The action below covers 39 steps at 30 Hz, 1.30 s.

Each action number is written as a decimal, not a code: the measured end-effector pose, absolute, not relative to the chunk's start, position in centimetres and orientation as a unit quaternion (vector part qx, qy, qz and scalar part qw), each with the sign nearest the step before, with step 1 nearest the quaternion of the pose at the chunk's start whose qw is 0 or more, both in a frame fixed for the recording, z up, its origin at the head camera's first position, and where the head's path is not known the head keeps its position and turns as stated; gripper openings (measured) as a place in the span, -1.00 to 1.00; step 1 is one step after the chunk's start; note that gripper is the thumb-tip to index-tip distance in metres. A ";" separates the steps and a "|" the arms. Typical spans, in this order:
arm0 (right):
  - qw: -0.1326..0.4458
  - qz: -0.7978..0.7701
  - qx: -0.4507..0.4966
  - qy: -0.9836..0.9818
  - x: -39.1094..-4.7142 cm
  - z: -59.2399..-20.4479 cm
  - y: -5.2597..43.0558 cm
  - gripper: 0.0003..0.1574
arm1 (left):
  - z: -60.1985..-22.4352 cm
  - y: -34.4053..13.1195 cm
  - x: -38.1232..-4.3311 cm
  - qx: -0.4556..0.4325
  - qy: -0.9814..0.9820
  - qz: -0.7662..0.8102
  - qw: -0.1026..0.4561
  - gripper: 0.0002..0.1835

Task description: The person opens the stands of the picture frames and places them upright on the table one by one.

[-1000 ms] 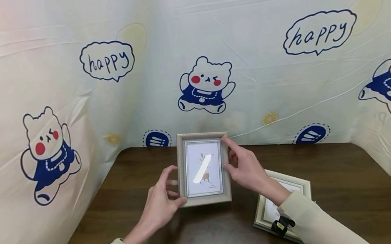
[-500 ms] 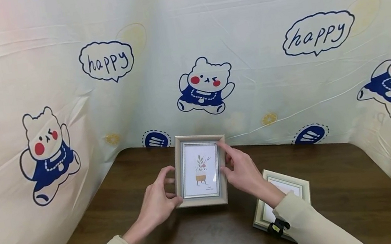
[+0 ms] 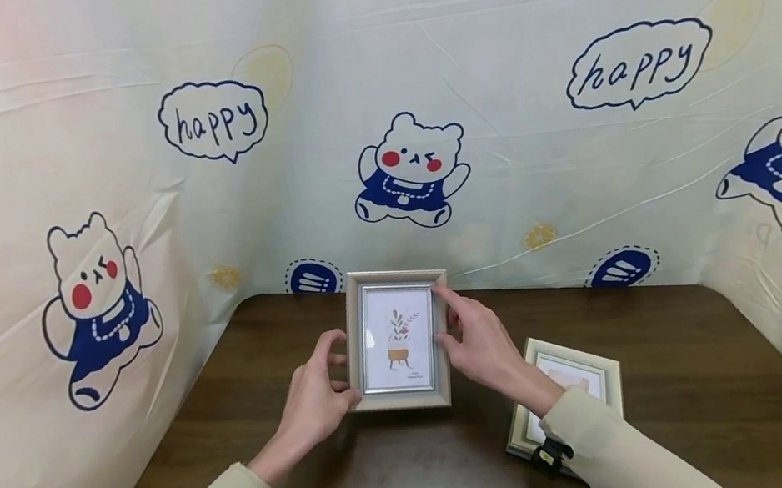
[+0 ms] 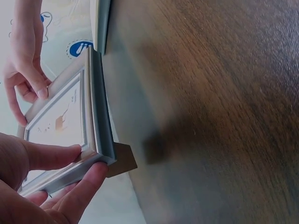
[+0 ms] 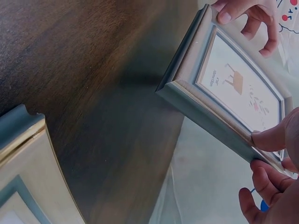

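A picture frame [image 3: 399,335] with a drawing of a potted plant is held up over the middle of the table, leaning back. My left hand [image 3: 311,395] grips its left side, thumb on the lower front corner and fingers along the edge. On the opposite side, my right hand [image 3: 485,344] pinches the right edge, its index finger near the top corner. In the left wrist view, a stand leg [image 4: 122,161] sticks out behind the frame, and its bottom edge hangs above the tabletop.
A second picture frame [image 3: 613,392] lies face up on the dark wooden table [image 3: 696,409] to the right, partly under my right forearm. A printed cloth [image 3: 539,171] with bears and "happy" bubbles rises around the table's back and sides.
The held frame has shifted slightly left and changed its tilt, so the glare across its glass has gone and the plant drawing shows. Both hands moved along with it, keeping their grip.
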State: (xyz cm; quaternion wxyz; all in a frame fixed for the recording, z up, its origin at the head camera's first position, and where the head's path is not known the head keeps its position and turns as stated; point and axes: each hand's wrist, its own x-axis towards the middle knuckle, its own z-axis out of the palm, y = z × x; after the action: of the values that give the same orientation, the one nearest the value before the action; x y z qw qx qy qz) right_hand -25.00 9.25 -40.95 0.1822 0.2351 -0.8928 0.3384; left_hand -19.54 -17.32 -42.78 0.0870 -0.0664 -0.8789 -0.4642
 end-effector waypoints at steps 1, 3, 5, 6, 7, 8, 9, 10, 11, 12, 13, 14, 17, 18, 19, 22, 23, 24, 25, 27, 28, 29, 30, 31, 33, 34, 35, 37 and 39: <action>0.184 0.337 0.236 -0.893 -25.0 -41.0 9.2 -0.10 | -42.8 -17.4 -19.6 -0.067 -0.879 -0.465 0.086 -0.07; 0.189 0.334 0.237 -0.892 -25.1 -41.1 9.1 -0.10 | -42.9 -17.4 -19.8 -0.066 -0.879 -0.464 0.084 -0.07; 0.189 0.333 0.239 -0.892 -25.1 -41.2 9.0 -0.10 | -43.1 -17.5 -20.0 -0.065 -0.881 -0.462 0.084 -0.08; 0.189 0.332 0.241 -0.892 -25.1 -41.3 9.0 -0.11 | -43.1 -17.5 -20.1 -0.064 -0.882 -0.459 0.084 -0.08; 0.189 0.332 0.241 -0.892 -25.1 -41.3 8.9 -0.11 | -43.2 -17.6 -20.2 -0.063 -0.883 -0.457 0.085 -0.08; 0.189 0.331 0.242 -0.892 -25.1 -41.3 8.9 -0.11 | -43.2 -17.6 -20.3 -0.062 -0.884 -0.454 0.086 -0.09; 0.188 0.330 0.242 -0.893 -25.1 -41.3 8.8 -0.11 | -43.3 -17.6 -20.3 -0.062 -0.886 -0.452 0.086 -0.09; 0.188 0.329 0.241 -0.893 -25.0 -41.4 8.8 -0.11 | -43.3 -17.6 -20.4 -0.062 -0.887 -0.449 0.085 -0.09; 0.188 0.329 0.240 -0.894 -25.0 -41.4 8.7 -0.11 | -43.3 -17.7 -20.5 -0.062 -0.888 -0.447 0.085 -0.10; 0.188 0.328 0.240 -0.894 -25.0 -41.4 8.7 -0.10 | -43.4 -17.7 -20.5 -0.062 -0.889 -0.445 0.084 -0.10; 0.189 0.328 0.238 -0.894 -25.0 -41.4 8.7 -0.10 | -43.4 -17.7 -20.6 -0.063 -0.890 -0.444 0.083 -0.10; 0.190 0.328 0.238 -0.895 -25.0 -41.4 8.6 -0.10 | -43.4 -17.7 -20.7 -0.064 -0.891 -0.442 0.083 -0.11; 0.191 0.329 0.236 -0.894 -25.0 -41.6 8.5 -0.10 | -43.5 -17.8 -20.9 -0.066 -0.892 -0.439 0.084 -0.12; 0.190 0.330 0.236 -0.894 -25.1 -41.6 8.4 -0.10 | -43.5 -17.8 -21.0 -0.066 -0.893 -0.437 0.086 -0.12; 0.188 0.331 0.235 -0.894 -25.0 -41.6 8.4 -0.09 | -43.5 -17.9 -21.0 -0.065 -0.894 -0.434 0.087 -0.12; 0.183 0.329 0.234 -0.896 -25.0 -41.7 8.2 -0.07 | -43.6 -18.0 -21.2 -0.064 -0.898 -0.427 0.087 -0.13; 0.182 0.328 0.233 -0.897 -25.0 -41.7 8.2 -0.06 | -43.6 -18.0 -21.3 -0.062 -0.899 -0.425 0.087 -0.13; 0.182 0.327 0.233 -0.898 -25.0 -41.7 8.1 -0.06 | -43.6 -18.1 -21.3 -0.061 -0.900 -0.423 0.087 -0.13; 0.183 0.326 0.233 -0.898 -25.0 -41.7 8.1 -0.06 | -43.6 -18.1 -21.4 -0.060 -0.901 -0.422 0.087 -0.13; 0.186 0.324 0.235 -0.897 -25.0 -41.8 8.1 -0.06 | -43.6 -18.1 -21.4 -0.058 -0.901 -0.421 0.087 -0.13; 0.187 0.324 0.235 -0.897 -25.0 -41.7 8.1 -0.05 | -43.6 -18.1 -21.5 -0.058 -0.901 -0.422 0.087 -0.13; 0.187 0.324 0.236 -0.897 -25.0 -41.8 8.0 -0.05 | -43.7 -18.1 -21.5 -0.058 -0.901 -0.422 0.087 -0.14; 0.187 0.323 0.235 -0.897 -25.0 -41.8 8.0 -0.06 | -43.7 -18.1 -21.5 -0.058 -0.900 -0.423 0.087 -0.14; 0.186 0.322 0.235 -0.898 -25.0 -41.8 8.0 -0.06 | -43.7 -18.1 -21.6 -0.058 -0.900 -0.424 0.087 -0.14; 0.184 0.320 0.234 -0.899 -25.0 -41.7 8.0 -0.06 | -43.8 -18.2 -21.7 -0.059 -0.900 -0.424 0.087 -0.14; 0.181 0.320 0.233 -0.900 -25.0 -41.7 8.0 -0.06 | -43.8 -18.2 -21.7 -0.058 -0.900 -0.423 0.087 -0.15; 0.179 0.320 0.232 -0.901 -25.0 -41.8 8.0 -0.06 | -43.9 -18.2 -21.7 -0.058 -0.900 -0.423 0.088 -0.15; 0.173 0.320 0.230 -0.903 -25.0 -41.8 7.9 -0.05 | -43.9 -18.3 -21.9 -0.057 -0.901 -0.421 0.089 -0.15; 0.168 0.320 0.229 -0.904 -25.0 -41.8 7.9 -0.04 | -44.0 -18.3 -22.0 -0.057 -0.902 -0.419 0.089 -0.16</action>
State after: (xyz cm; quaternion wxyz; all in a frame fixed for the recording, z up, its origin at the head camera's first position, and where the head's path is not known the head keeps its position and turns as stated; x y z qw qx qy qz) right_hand -25.03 7.89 -41.83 0.1685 0.2286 -0.9038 0.3203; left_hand -21.97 -18.32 -44.02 0.0892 -0.0566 -0.9020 -0.4186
